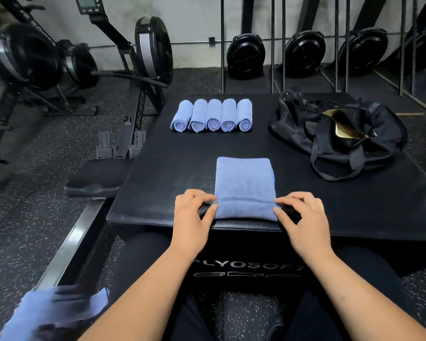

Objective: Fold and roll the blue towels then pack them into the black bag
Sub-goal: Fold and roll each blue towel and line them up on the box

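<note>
The folded towel [244,180] lies lengthwise at the desk's [170,168] near edge, a smooth pale-blue strip whose nearest end is turned up into a low first ridge. The left hand [192,212] and right hand [303,215] each take one end of that ridge, fingers narrowed to a pinch on the cloth, probably so the roll starts straight and tight. Five rolled towels [213,115] sit side by side at the desk's far left, spiral ends facing the person, likely staged for packing. The black bag [330,141] lies unzipped at the desk's far right, ready to receive them. Blurred blue cloth [59,308] lies below the desk's near left corner.
</note>
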The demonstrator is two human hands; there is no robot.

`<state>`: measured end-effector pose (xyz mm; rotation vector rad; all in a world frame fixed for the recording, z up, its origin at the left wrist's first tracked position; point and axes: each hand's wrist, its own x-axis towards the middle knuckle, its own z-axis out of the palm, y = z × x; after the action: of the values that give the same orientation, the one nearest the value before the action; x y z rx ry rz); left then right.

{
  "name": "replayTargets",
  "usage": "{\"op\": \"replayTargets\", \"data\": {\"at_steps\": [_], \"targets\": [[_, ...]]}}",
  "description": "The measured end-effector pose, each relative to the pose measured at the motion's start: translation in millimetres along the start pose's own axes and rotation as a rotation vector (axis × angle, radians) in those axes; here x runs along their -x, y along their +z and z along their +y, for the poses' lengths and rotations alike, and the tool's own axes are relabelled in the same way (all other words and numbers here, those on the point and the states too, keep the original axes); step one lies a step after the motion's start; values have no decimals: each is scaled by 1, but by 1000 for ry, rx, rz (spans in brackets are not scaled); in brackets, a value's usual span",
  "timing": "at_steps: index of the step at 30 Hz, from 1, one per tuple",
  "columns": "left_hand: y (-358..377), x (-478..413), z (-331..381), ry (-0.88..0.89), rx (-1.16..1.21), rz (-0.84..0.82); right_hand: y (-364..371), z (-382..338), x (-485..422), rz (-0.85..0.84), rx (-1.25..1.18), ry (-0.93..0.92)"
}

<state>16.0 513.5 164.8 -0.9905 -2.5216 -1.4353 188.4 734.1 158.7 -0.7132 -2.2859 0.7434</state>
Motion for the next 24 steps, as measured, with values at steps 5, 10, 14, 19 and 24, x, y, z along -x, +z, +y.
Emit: {"op": "replayTargets", "data": {"at_steps": [5, 10, 14, 19, 24], "targets": [[1, -2, -5, 247, -127, -9, 8, 3, 2, 103, 157, -295], [1, 2, -8, 240, -255, -65, 9, 10, 5, 57, 211, -261], [-1, 1, -13, 199, -239, -178, 8, 4, 5, 3, 227, -234], [-4, -2, -11, 81, -104, -162, 7, 7, 1, -45, 221, -120], [-5, -1, -5, -95, 48, -131, 0, 1, -1, -60, -4, 101]]}}
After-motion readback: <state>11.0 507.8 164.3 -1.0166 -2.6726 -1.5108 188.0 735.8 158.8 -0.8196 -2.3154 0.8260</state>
